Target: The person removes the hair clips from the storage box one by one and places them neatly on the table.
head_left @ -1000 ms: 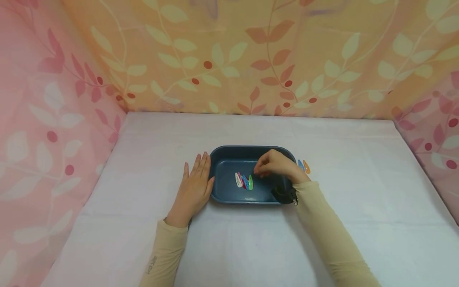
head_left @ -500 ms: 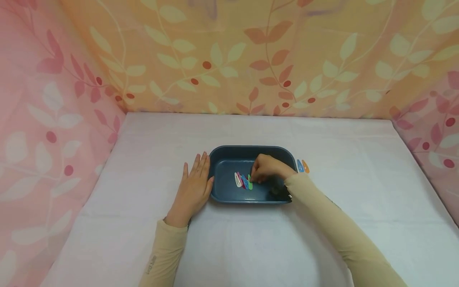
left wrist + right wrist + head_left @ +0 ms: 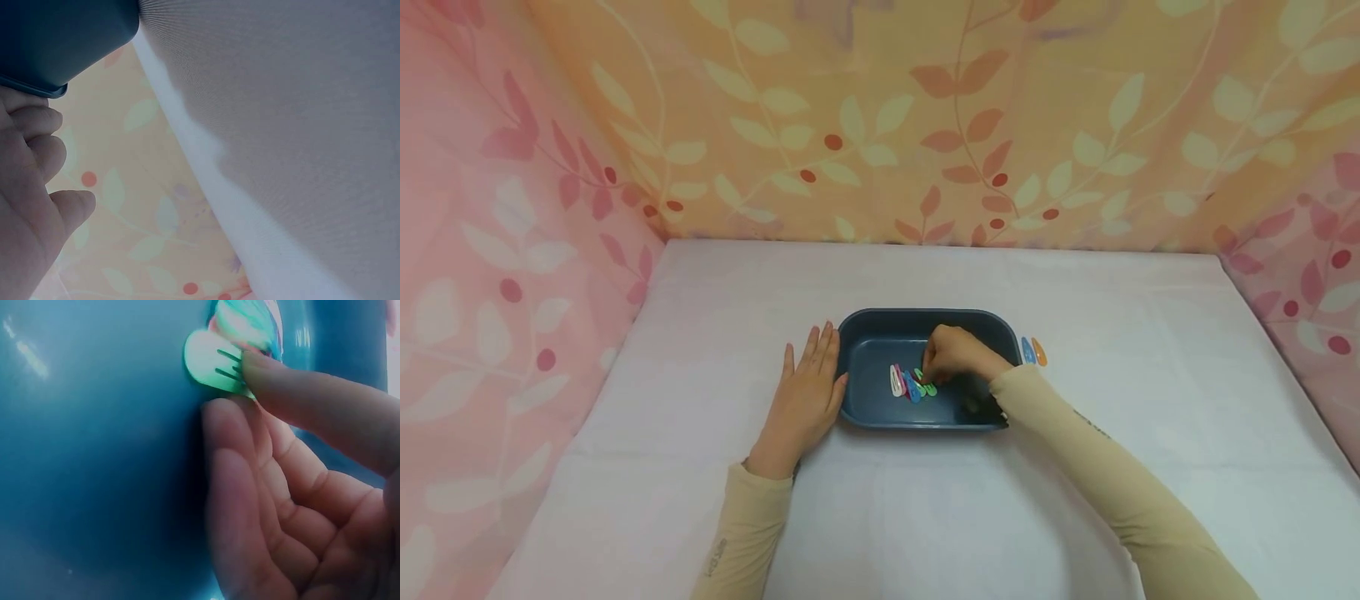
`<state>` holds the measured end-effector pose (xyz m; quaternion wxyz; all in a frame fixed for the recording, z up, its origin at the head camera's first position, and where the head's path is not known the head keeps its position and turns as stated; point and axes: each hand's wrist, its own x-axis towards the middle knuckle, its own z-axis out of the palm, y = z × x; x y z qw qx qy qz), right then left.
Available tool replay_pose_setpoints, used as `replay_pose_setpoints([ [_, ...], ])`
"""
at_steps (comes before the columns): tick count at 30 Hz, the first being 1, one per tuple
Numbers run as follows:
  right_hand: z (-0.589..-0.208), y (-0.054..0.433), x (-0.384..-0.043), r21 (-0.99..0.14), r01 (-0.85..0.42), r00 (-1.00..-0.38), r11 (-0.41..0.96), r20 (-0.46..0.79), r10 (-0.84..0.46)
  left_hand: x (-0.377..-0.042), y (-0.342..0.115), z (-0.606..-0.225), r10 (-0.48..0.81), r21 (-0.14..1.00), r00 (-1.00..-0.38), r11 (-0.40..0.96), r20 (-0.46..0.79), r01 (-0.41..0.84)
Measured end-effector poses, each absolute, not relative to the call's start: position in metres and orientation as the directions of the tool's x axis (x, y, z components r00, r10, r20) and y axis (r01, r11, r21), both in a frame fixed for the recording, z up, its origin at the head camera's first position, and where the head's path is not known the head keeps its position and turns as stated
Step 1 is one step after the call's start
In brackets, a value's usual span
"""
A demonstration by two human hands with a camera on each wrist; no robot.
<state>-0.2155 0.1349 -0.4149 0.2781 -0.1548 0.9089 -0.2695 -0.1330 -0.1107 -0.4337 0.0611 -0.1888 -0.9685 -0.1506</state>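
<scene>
My left hand [image 3: 801, 400] lies with straight fingers along the left wall of a dark blue tray [image 3: 880, 427], its fingertips touching the rim. Inside the tray, my right hand [image 3: 958, 354] pinches a green snap hair clip [image 3: 209, 359] between thumb and fingers. Left of those fingers lie more hair clips in a small cluster: a white one [image 3: 897, 381], a blue one [image 3: 912, 388], and some pink partly covered. Green also shows just below the fingertips; whether it is one clip or two, I cannot tell.
A blue hair clip [image 3: 1027, 350] and an orange hair clip [image 3: 1039, 352] lie on the white tablecloth [image 3: 1120, 400] just right of the tray. Patterned curtains [image 3: 880, 125] stand behind and at both sides of the table.
My right hand has moved left and down to the clips and taken hold of a green one. The green and blue clips have shifted and turned. My left hand has stayed put.
</scene>
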Motion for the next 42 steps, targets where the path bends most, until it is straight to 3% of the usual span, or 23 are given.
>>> replay_pose_setpoints([
  [21,-0.413,0.143,-0.22,-0.736,0.049,-0.792,0.676,-0.44,-0.422,-0.132,-0.11,-0.435,0.343,0.262,-0.918,0.884,0.2,0.387],
  [42,-0.404,0.157,-0.216,-0.854,0.064,-0.817,0.517,-0.342,-0.464,-0.129,-0.111,-0.434,0.343,0.28,-0.914,0.875,0.219,0.395],
])
